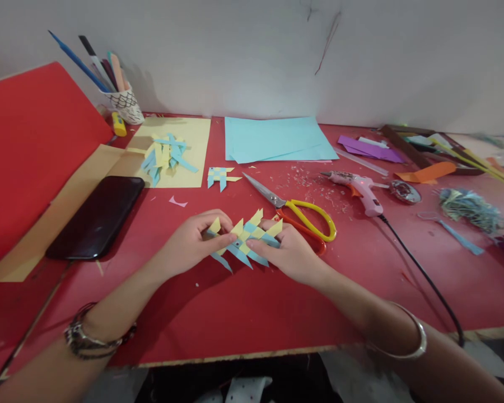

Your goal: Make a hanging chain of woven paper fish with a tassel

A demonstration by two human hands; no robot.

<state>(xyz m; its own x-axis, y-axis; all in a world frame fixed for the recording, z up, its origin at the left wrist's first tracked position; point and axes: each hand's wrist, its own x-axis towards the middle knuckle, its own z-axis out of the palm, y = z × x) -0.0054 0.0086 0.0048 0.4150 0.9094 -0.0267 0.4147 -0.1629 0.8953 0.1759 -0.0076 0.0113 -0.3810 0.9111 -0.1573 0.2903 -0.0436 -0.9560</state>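
Note:
Woven paper pieces (pixel 247 230) in yellow and light blue strips, with pointed ends and a small eye, are held just above the red table. They look like paper fish side by side; fingers cover parts, so I cannot tell how they join. My left hand (pixel 193 246) pinches the left part between thumb and fingers. On the other side, my right hand (pixel 296 254) grips the right part, its thumb on the front. A smaller finished paper fish (pixel 217 174) lies behind my hands. Scissors (pixel 273 196) with yellow and red handles rest just beyond my right hand.
A pink glue gun (pixel 363 193) with a black cord lies right, near a bundle of shredded paper (pixel 472 210). Blue sheets (pixel 273 137) lie at the back. Left are a phone (pixel 98 218), paper strips (pixel 166 154) on a yellow sheet and a pen cup (pixel 126 106).

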